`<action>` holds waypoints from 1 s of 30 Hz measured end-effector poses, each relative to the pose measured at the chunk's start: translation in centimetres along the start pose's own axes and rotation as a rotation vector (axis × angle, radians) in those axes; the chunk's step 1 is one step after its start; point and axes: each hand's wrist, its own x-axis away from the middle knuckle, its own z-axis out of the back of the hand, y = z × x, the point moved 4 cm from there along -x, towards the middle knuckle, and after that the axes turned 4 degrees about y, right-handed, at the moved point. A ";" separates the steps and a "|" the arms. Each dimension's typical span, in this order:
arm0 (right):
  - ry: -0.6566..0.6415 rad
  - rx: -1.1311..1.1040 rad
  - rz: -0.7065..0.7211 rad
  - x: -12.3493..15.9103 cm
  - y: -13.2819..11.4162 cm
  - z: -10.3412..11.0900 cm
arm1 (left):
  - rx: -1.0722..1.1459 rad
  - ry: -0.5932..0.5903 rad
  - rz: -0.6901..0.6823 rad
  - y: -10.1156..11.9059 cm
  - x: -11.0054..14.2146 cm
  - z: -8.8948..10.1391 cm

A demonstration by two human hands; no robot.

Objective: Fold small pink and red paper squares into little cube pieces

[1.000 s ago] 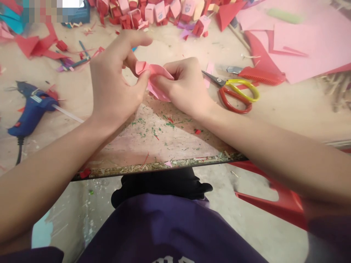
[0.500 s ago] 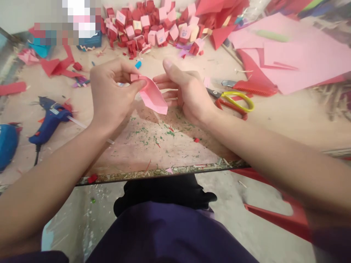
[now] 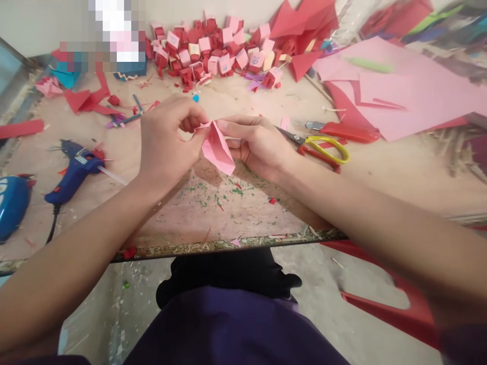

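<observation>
A folded piece of pink paper (image 3: 219, 152) hangs between my two hands above the worktable (image 3: 171, 218). My left hand (image 3: 169, 134) pinches its upper left corner between thumb and fingers. At the upper right edge, the thumb and forefinger of my right hand (image 3: 262, 144) are closed on the same paper, the other fingers curled behind it. The paper's lower end points down toward me, creased lengthwise. Scissors (image 3: 319, 147) with yellow and red handles lie just right of my right hand.
A blue glue gun (image 3: 74, 170) lies at left. Small red and pink paper boxes (image 3: 213, 50) are heaped at the back. Pink paper sheets (image 3: 418, 96) and a red-handled cutter (image 3: 350, 132) lie at right. Green scraps (image 3: 205, 190) dot the table near its front edge.
My right hand has gone from open fingers beside the pink paper to pinching its upper edge. The paper has turned so its fold stands up between both hands.
</observation>
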 end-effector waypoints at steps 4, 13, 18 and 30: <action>0.016 0.020 0.034 0.2 -0.1 0.1 | -0.036 -0.044 -0.053 0.4 0.0 0.0; 0.027 0.048 0.056 0.2 -0.4 0.3 | -0.020 -0.081 -0.107 1.2 0.2 0.1; 0.025 0.074 0.036 0.3 -0.4 0.3 | 0.038 -0.055 -0.016 0.3 -0.1 0.1; -0.004 0.075 0.020 0.2 -0.2 0.2 | 0.021 -0.195 0.013 0.0 -0.8 -0.1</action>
